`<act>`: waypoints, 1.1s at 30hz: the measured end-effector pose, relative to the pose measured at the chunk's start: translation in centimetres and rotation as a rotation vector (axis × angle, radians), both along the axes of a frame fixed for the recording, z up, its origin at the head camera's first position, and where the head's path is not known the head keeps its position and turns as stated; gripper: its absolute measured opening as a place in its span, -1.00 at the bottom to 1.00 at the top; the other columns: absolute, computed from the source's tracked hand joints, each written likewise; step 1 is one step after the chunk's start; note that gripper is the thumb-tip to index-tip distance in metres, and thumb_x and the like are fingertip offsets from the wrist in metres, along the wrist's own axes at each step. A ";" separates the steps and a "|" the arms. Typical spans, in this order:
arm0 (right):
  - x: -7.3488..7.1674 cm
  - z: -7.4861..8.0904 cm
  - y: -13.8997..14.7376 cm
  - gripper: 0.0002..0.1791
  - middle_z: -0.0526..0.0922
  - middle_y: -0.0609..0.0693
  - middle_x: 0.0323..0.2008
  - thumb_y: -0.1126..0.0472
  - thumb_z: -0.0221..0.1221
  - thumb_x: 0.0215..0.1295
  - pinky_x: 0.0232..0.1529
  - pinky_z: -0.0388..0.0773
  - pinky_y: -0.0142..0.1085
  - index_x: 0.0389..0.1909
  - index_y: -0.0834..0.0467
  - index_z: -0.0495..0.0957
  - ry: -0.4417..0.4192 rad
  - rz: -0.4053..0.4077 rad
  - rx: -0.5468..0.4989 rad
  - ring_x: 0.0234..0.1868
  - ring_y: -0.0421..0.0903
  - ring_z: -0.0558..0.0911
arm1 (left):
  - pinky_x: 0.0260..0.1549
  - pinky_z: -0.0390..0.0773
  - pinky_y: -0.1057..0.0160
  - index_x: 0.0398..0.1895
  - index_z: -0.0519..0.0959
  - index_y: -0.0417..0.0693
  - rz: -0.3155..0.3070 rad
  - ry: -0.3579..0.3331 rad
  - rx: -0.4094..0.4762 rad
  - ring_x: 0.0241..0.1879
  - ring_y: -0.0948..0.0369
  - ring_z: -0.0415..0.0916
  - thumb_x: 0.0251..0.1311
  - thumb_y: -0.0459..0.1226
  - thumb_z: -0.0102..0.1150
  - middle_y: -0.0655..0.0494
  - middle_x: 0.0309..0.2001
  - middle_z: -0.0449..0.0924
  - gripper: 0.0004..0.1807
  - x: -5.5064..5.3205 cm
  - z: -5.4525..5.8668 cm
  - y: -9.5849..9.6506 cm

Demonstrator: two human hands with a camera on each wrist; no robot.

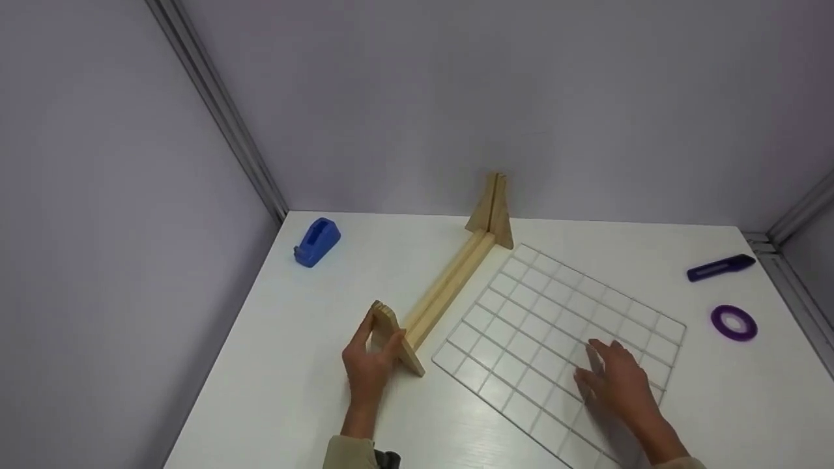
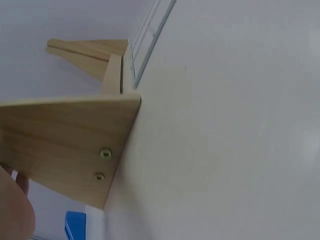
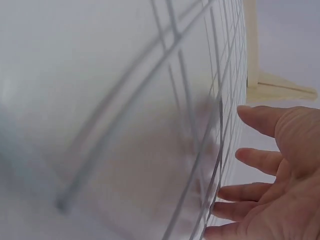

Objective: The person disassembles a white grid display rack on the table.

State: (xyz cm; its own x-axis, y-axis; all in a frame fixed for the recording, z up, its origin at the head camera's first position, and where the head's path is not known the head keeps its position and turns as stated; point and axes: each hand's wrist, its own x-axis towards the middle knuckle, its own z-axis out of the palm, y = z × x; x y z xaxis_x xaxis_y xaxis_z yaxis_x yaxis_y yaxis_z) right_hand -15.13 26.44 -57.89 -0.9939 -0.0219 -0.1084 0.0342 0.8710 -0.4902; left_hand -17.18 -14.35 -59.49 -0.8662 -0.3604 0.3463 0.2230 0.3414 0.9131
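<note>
A wooden stand (image 1: 449, 283) lies across the middle of the table, two rails joining a slotted triangular end piece at each end. My left hand (image 1: 370, 365) grips the near end piece (image 2: 70, 135) between thumb and fingers; two screw heads show on its outer face in the left wrist view. To the right, a white wire grid panel (image 1: 541, 332) lies on the table. My right hand (image 1: 619, 384) is over the grid, fingers apart and slightly bent, holding nothing. In the right wrist view its fingertips come close to the wires (image 3: 187, 100); contact is unclear.
A blue tape dispenser (image 1: 317, 242) stands at the back left of the white table (image 1: 260, 378). At the right lie a dark purple cutter-like tool (image 1: 720, 268) and a purple ring (image 1: 734, 323). Walls (image 1: 404, 111) rise behind and on both sides.
</note>
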 end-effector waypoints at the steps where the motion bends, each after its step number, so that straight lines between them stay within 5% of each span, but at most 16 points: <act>1: 0.1 0.1 -0.3 -0.25 0.15 0.66 0.39 0.04 0.29 0.35 0.21 0.19 0.57 0.41 0.37 0.30 0.000 -0.008 0.018 0.40 0.66 0.12 | 0.37 0.40 -0.06 0.35 0.46 -0.32 -0.044 -0.018 -0.022 0.36 -0.04 0.46 0.08 -0.16 0.54 -0.17 0.32 0.53 -0.21 -0.1 -0.2 -0.5; 6: 0.8 0.8 -1.6 -0.13 -0.07 0.71 0.42 -0.19 0.19 0.40 0.10 0.10 0.70 0.49 0.30 0.18 -0.067 -0.036 0.061 0.42 0.72 -0.05 | 0.47 0.23 -0.17 0.51 0.30 -0.16 -0.270 -0.163 -0.135 0.50 -0.06 0.27 0.04 -0.05 0.55 -0.09 0.48 0.35 -0.02 -0.4 -0.3 -2.8; 13: 1.2 1.4 -3.5 0.01 -0.20 0.80 0.36 -0.39 -0.01 0.43 0.04 0.14 0.71 0.59 0.21 -0.06 -0.208 -0.073 0.082 0.36 0.82 -0.16 | 0.51 0.15 -0.21 0.57 0.12 0.52 -0.481 -0.306 -0.192 0.56 0.03 0.14 -0.05 0.10 0.56 0.15 0.57 0.21 0.10 -1.9 0.6 -4.4; 20: 0.9 0.4 -4.6 0.17 -0.32 0.85 0.33 -0.53 0.03 0.29 0.04 0.01 0.76 0.58 0.23 -0.11 -0.261 -0.109 0.085 0.35 0.85 -0.25 | 0.48 0.20 -0.21 0.41 0.40 0.40 -0.479 -0.374 -0.148 0.49 0.03 0.29 -0.04 0.07 0.56 0.16 0.41 0.47 -0.13 -2.2 0.8 -4.6; 26: 0.8 -0.4 -4.9 0.30 -0.42 0.86 0.32 -0.44 0.31 0.11 0.04 -0.13 0.79 0.59 0.23 -0.10 -0.253 -0.107 0.133 0.35 0.84 -0.32 | 0.49 0.20 -0.17 0.40 0.43 0.25 -0.450 -0.351 -0.147 0.50 0.07 0.28 -0.01 0.07 0.54 0.21 0.42 0.46 -0.16 -2.1 0.9 -4.4; 33: 0.8 -0.7 -4.5 0.30 -0.44 0.86 0.32 -0.45 0.30 0.10 0.04 -0.17 0.80 0.59 0.23 -0.10 -0.247 -0.080 0.143 0.36 0.83 -0.32 | 0.48 0.22 -0.16 0.42 0.42 0.22 -0.421 -0.388 -0.136 0.50 0.05 0.28 -0.04 0.08 0.56 0.18 0.43 0.44 -0.11 -1.2 0.9 -4.1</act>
State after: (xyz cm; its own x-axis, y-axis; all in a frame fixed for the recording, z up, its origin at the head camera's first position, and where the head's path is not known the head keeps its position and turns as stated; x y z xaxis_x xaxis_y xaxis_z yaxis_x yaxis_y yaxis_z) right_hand -14.31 21.96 -58.57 -0.9348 0.0886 -0.3439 0.2088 0.9204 -0.3305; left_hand -18.41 -18.42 -58.54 -0.9977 0.0681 -0.0054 0.0235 0.4157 0.9092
